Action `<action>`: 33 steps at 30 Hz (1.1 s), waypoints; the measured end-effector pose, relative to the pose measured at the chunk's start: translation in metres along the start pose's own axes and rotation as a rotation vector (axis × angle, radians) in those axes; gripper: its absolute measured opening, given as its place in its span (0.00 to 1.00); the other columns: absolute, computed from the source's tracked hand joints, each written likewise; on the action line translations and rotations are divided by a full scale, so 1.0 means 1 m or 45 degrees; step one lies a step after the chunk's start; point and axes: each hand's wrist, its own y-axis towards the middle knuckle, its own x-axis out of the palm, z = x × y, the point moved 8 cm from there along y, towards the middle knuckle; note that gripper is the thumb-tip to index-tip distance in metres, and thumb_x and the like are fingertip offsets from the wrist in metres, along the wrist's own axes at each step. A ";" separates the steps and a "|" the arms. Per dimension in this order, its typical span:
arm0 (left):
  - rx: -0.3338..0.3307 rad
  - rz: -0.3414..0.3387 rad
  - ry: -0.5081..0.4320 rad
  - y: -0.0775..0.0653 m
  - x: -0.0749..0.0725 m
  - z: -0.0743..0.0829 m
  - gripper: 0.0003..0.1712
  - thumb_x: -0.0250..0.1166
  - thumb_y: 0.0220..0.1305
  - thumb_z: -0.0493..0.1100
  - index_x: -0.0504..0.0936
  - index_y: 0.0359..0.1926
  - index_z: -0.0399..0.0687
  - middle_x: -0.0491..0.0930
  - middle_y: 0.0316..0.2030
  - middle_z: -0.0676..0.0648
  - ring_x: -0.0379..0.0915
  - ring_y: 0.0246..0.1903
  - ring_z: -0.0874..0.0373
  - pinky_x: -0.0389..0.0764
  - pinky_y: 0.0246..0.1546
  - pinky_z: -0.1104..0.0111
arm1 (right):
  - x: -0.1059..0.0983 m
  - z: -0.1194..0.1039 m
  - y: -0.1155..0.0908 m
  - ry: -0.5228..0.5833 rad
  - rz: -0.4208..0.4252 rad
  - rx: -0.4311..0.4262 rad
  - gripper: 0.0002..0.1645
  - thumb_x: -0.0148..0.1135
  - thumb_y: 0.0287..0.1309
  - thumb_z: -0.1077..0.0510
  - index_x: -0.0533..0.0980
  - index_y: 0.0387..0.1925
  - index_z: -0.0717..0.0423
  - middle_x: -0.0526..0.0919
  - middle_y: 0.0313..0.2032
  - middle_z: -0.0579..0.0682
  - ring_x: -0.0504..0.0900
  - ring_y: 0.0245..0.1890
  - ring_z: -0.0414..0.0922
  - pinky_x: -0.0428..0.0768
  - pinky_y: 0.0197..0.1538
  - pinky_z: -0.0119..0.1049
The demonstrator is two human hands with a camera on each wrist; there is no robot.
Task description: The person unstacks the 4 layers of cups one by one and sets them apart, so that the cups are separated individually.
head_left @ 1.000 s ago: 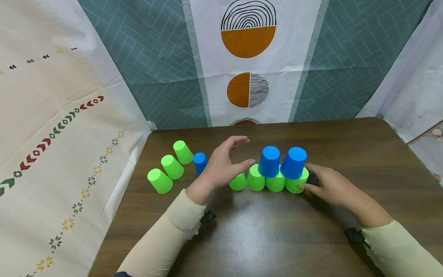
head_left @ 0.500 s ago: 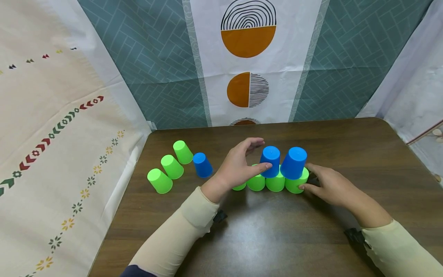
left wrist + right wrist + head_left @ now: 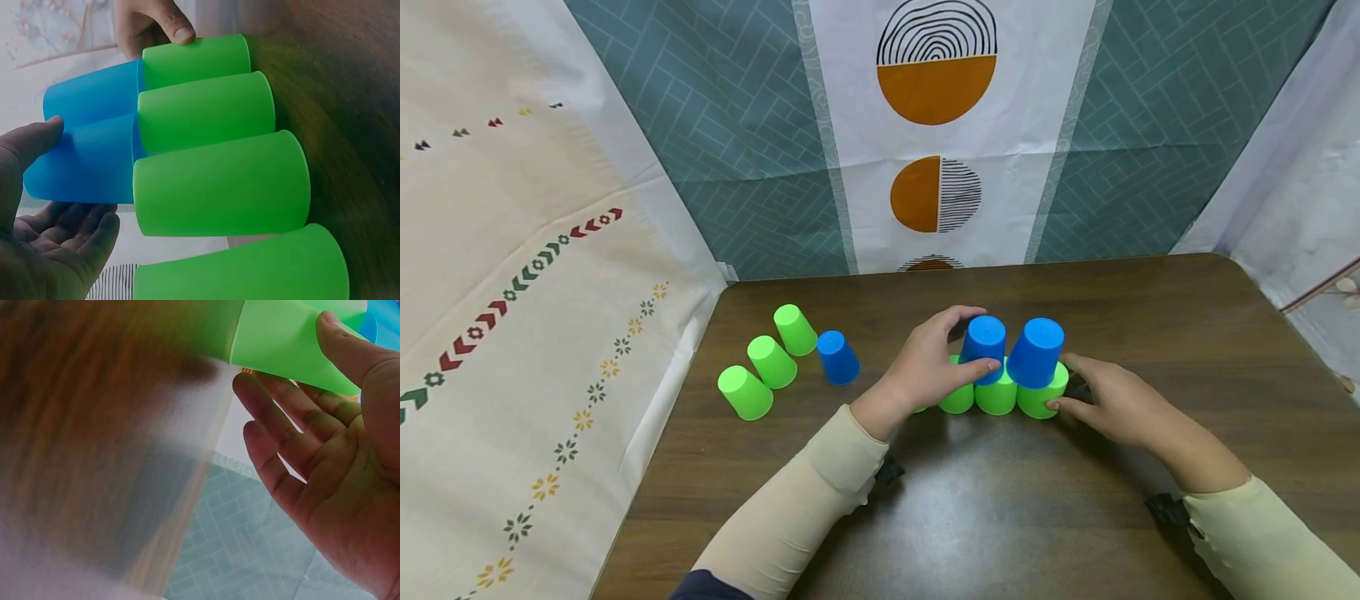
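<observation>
Four green cups [image 3: 996,399] stand side by side on the wooden table [image 3: 1000,517], behind its middle, in a row that runs roughly along the back edge. Each is upside down, its long axis upright, mouth on the wood and narrow base pointing up.

Two blue cups sit on top, also mouth down with their bases up: the left blue cup [image 3: 984,337] bridges the second and third green ones, counted from the left, and the right blue cup [image 3: 1036,354] bridges the third and fourth. The two blue cups stand side by side.

The left hand [image 3: 925,367] reaches around the left blue cup, thumb across its near side and fingers spread behind it; whether they squeeze it I cannot tell. The forearm and hand cover most of the leftmost green cup. The right hand [image 3: 1112,404] lightly grips the end green cup [image 3: 1036,403] at the row's right end, thumb on the near side, fingertips on the far side.

Toward the table's back left corner, three loose green cups [image 3: 772,363] stand base up, in a line roughly following the left edge. A loose blue cup [image 3: 838,358], likewise base up, stands just right of them.
</observation>
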 end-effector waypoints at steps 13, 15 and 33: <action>0.003 0.042 -0.043 -0.004 -0.007 0.003 0.32 0.75 0.66 0.45 0.75 0.68 0.49 0.80 0.61 0.50 0.78 0.62 0.56 0.79 0.63 0.63 | 0.000 0.001 -0.001 0.001 -0.001 0.003 0.39 0.75 0.63 0.44 0.73 0.67 0.60 0.85 0.56 0.58 0.84 0.56 0.61 0.81 0.56 0.66; 0.011 0.054 -0.044 -0.005 -0.010 0.004 0.31 0.75 0.67 0.44 0.75 0.67 0.48 0.80 0.61 0.49 0.78 0.62 0.55 0.79 0.63 0.62 | 0.000 0.001 -0.001 0.002 -0.003 0.006 0.39 0.75 0.63 0.44 0.73 0.67 0.61 0.85 0.56 0.58 0.84 0.56 0.61 0.81 0.56 0.66; 0.068 0.194 -0.086 -0.024 -0.049 0.005 0.31 0.76 0.66 0.44 0.76 0.67 0.49 0.81 0.59 0.52 0.78 0.60 0.58 0.78 0.65 0.58 | 0.000 0.001 -0.001 0.011 -0.001 0.001 0.38 0.76 0.62 0.44 0.73 0.66 0.58 0.86 0.54 0.54 0.85 0.54 0.58 0.82 0.54 0.64</action>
